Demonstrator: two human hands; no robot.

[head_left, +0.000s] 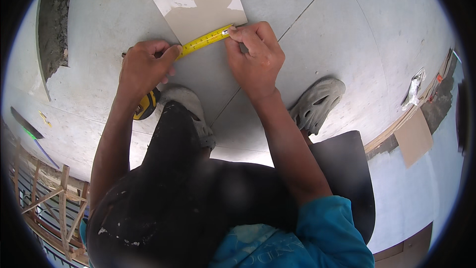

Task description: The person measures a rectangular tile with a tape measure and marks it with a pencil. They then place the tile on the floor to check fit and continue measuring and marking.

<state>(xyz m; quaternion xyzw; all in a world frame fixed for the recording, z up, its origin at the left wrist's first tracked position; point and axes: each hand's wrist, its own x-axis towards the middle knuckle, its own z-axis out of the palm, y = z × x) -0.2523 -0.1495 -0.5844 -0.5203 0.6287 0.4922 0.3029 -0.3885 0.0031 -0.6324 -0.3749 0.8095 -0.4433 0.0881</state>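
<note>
A yellow tape measure blade (206,40) stretches across the near end of a glossy beige tile (201,8) on the floor. My right hand (256,57) pinches the blade's metal end hook at the tile's right corner. At the left corner my left hand (147,66) grips the blade between thumb and fingers. Below that hand, partly hidden by my forearm, shows the yellow and black tape case (144,105).
Grey floor tiles (317,40) surround my shoes. Bare cement (55,25) shows at the far left. A saw-like tool with a green and blue handle (34,136) lies left, above a wooden frame (62,193). A beige tile piece (414,136) leans at right.
</note>
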